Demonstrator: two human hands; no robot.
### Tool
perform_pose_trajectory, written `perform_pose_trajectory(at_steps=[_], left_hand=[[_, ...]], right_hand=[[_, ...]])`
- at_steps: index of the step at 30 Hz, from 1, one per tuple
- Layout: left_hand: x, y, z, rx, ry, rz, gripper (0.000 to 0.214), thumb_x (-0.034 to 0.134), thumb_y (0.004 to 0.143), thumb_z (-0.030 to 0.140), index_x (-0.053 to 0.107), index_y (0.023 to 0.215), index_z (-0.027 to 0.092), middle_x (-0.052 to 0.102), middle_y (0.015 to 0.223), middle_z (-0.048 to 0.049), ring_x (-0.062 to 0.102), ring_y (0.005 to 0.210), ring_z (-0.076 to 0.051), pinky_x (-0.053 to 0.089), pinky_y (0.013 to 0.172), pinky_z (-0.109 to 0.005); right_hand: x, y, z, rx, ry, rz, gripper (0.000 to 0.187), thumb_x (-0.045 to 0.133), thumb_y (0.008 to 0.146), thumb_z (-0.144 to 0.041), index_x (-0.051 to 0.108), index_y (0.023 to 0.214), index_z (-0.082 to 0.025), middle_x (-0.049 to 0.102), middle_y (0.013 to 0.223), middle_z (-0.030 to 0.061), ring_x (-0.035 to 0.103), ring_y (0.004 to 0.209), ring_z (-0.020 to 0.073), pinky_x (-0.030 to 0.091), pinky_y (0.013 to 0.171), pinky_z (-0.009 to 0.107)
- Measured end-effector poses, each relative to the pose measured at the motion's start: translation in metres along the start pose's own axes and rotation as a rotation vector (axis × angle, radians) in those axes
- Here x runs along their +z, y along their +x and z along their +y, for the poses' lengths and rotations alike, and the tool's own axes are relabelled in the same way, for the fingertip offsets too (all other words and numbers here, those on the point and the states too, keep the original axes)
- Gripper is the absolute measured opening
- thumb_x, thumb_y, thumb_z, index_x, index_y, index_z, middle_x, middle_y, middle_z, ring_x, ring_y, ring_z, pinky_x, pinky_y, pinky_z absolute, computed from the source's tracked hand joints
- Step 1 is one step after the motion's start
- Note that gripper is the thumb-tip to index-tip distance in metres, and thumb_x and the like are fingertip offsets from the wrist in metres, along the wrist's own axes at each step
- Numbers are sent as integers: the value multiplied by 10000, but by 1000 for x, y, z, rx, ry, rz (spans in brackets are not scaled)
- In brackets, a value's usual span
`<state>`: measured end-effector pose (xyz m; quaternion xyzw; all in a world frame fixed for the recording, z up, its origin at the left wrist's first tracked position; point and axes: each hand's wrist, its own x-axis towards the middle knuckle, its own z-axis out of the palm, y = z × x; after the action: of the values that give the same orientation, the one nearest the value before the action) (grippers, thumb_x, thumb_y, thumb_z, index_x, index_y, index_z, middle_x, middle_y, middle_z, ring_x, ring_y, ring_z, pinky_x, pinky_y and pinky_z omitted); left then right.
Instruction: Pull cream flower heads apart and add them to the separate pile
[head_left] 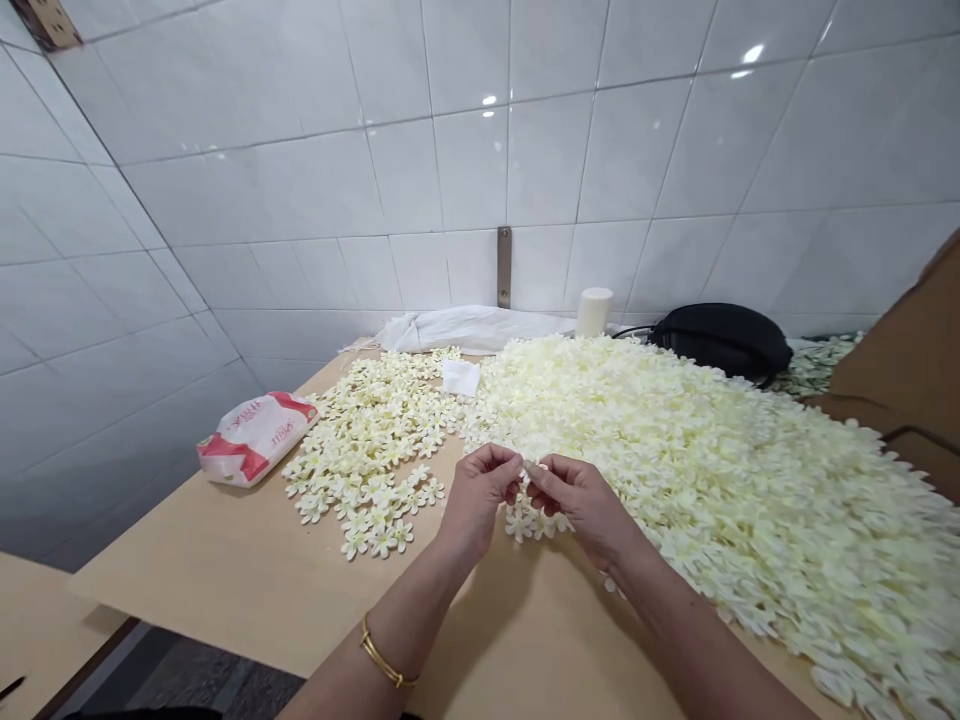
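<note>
My left hand [484,495] and my right hand [574,500] meet above the table, fingertips nearly touching. Both are closed in a pinch around a small white artificial flower [525,474], mostly hidden by the fingers. Under and behind my hands lie a few loose flowers [529,525]. A huge heap of pale yellow-white artificial flowers [675,450] spreads to the right, beneath and beyond my right forearm. On the left is a smaller, flatter pile of similar flowers [382,420].
A red and white tissue pack [257,437] lies at the table's left edge. Behind the piles are a white paper piece [460,377], a white plastic bag [457,328], a cream cylinder [594,311] and a black case [720,340]. Brown cardboard [900,350] stands at right.
</note>
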<state>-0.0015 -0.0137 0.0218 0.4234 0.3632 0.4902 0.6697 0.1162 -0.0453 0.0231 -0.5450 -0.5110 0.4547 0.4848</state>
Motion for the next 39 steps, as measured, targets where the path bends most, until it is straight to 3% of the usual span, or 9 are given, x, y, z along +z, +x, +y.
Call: perform_pose_trajectory(at_steps=[6,10,16,20,23,25,29,34,39], left_hand=[[10,-3,-30,90,275,-45,413,509,722,518,436,512,170,402,446,48,351,419,-65,273,437,-213],[7,-2,-40,143,325,-129,467,447,759,529,411,460,172,373,416,39,343,417,-68,273,453,-220],[5,-1,-39,-14,154,-259,451,450,753,526,412,471,176,398,427,22,354,388,-76,285,427,-230],[5,-7,-39,359,468,61,171,539,747,328,546,781,160,553,699,-48,492,621,-136,404,576,-259],[3,-12,-37,684,778,-57,279,449,772,154,546,1033,156,574,989,-124,509,897,-198,415,785,-320],[0,-12,-36,728,858,-146,299,408,764,103,569,1012,148,593,963,-132,512,908,-209,415,804,-329],[-2,-7,-32,535,662,-131,201,416,790,163,616,771,158,612,757,-89,545,759,-180,431,714,-294],[-2,-1,-27,-44,-5,-69,167,641,654,295,582,640,139,570,553,-5,513,521,-105,423,553,-237],[-4,2,-25,-172,-182,-113,214,713,579,290,598,611,113,596,545,-22,524,502,-88,412,519,-209]], right_hand=[[1,3,13,-124,-248,197,392,426,787,-514,399,562,-194,402,512,-37,387,513,114,307,495,238],[-2,1,21,-41,-97,145,426,430,780,-558,359,558,-202,309,483,-60,296,456,95,275,437,224],[-3,-1,27,-37,148,122,417,512,743,-550,389,555,-199,295,463,-65,293,442,93,292,427,215],[-5,2,29,30,-65,213,447,515,730,-568,392,527,-188,302,463,-57,269,434,85,230,395,209],[-6,4,29,55,-81,201,436,519,715,-584,439,557,-185,325,476,-54,295,442,88,251,395,208],[-4,3,27,77,-28,176,442,502,718,-596,441,560,-187,330,473,-52,303,430,91,263,386,212],[-1,0,22,79,-63,150,490,430,754,-611,402,504,-191,326,431,-48,301,398,91,263,379,221],[-4,0,20,-81,-206,299,380,414,808,-529,532,702,-184,459,531,-24,430,481,118,351,441,221],[-4,0,12,-171,-139,57,255,442,834,-376,565,735,-176,520,611,-6,516,584,130,433,549,228]])
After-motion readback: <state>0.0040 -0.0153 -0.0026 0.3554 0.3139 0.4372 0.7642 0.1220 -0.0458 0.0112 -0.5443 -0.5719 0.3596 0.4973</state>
